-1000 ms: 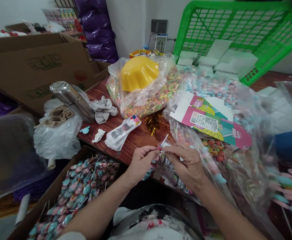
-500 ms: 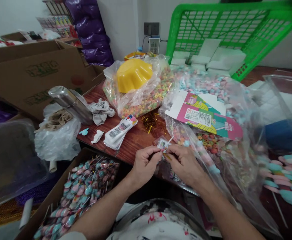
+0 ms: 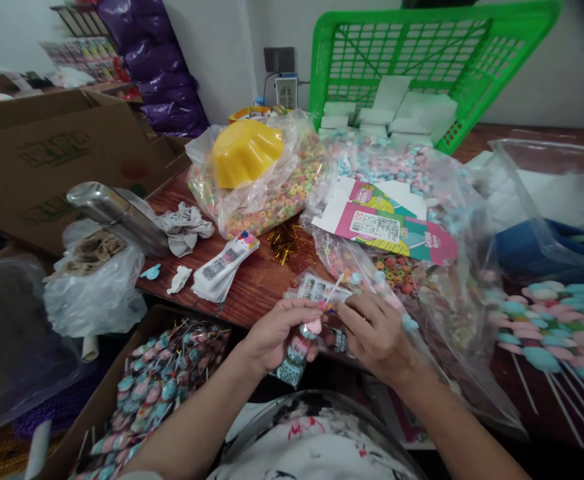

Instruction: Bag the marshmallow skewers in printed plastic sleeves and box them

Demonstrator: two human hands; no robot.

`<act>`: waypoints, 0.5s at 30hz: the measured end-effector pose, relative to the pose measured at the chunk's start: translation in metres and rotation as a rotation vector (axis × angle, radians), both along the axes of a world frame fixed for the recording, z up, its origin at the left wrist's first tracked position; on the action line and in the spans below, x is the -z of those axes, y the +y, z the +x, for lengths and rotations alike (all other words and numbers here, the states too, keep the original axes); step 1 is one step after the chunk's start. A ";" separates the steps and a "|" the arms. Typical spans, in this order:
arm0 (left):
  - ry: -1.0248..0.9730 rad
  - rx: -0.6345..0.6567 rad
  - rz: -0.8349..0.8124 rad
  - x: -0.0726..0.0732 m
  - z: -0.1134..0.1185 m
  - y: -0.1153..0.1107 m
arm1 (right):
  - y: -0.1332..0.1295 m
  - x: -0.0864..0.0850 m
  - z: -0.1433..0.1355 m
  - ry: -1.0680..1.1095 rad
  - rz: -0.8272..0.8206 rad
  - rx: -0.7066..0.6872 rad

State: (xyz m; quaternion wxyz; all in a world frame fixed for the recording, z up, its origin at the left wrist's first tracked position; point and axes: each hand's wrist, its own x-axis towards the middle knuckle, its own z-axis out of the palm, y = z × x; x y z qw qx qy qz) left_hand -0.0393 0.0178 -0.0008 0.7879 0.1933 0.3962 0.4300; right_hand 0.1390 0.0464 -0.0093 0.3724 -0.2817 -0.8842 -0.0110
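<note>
My left hand (image 3: 275, 337) is closed around a wrapped marshmallow pop (image 3: 301, 348), pink and blue in clear printed film. It points downward, with its white stick (image 3: 335, 288) sticking up past my fingers. My right hand (image 3: 379, 333) has its fingers bent at the gathered neck of the wrapper, where a small dark blue and reddish strip, perhaps a tie, shows. The fingertips partly hide it. Just beyond the hands, printed clear wrappers (image 3: 317, 287) lie on the table.
Left of me stands a box of wrapped marshmallow pops (image 3: 157, 380). Unwrapped marshmallow skewers (image 3: 547, 327) lie at right. Further back are paper labels (image 3: 222, 270), gold ties (image 3: 285, 243), a steel flask (image 3: 122, 217), a yellow bowl (image 3: 247, 153) on bagged candy and a green basket (image 3: 319, 73).
The pop, hidden behind my hands before, now shows below my left fingers. My right hand has turned and shifted slightly right. The whole view has swung a little to the right.
</note>
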 end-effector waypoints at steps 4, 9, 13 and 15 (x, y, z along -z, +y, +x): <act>-0.014 -0.033 0.010 0.005 0.016 -0.002 | 0.000 0.005 0.013 -0.023 0.017 -0.088; 0.081 -0.063 0.044 0.010 0.027 -0.004 | -0.016 -0.003 0.021 0.096 -0.272 -0.099; 0.173 -0.120 0.029 0.011 0.030 -0.005 | -0.027 -0.009 0.022 0.187 -0.580 -0.095; 0.187 -0.145 0.042 0.011 0.033 -0.005 | -0.025 -0.007 0.021 0.259 -0.709 -0.081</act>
